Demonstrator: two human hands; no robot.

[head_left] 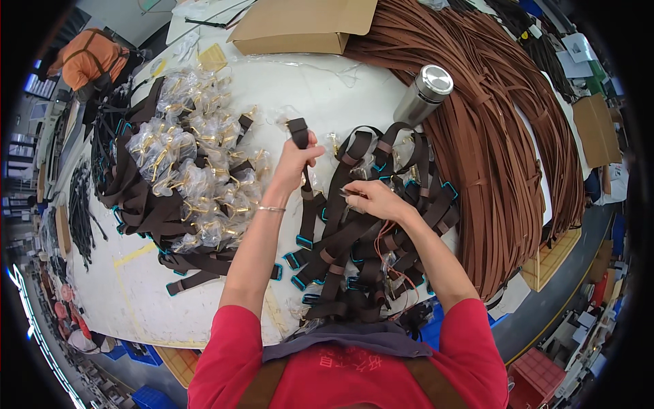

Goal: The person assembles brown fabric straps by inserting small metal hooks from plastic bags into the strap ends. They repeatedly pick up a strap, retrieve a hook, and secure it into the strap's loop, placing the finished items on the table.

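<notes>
My left hand (297,162) is closed around a dark brown webbing strap (298,128), whose folded end stands up above the fist. The strap's lower part hangs toward the table below that hand. To its right, my right hand (376,200) has thumb and fingers pinched together over the strap pile; a small pale bit shows at the fingertips, too small to name. Under and around that hand lies a heap of dark brown straps (338,245) with blue-edged buckles. At the left lies another pile of straps (146,208), with gold-coloured metal hardware in clear plastic wrapping (167,146).
A steel flask (424,95) stands beyond the right-hand heap. Long bundles of brown strips (490,177) cover the table's right side. An open cardboard box (300,27) sits at the far edge. Another person (92,60) bends over at the far left.
</notes>
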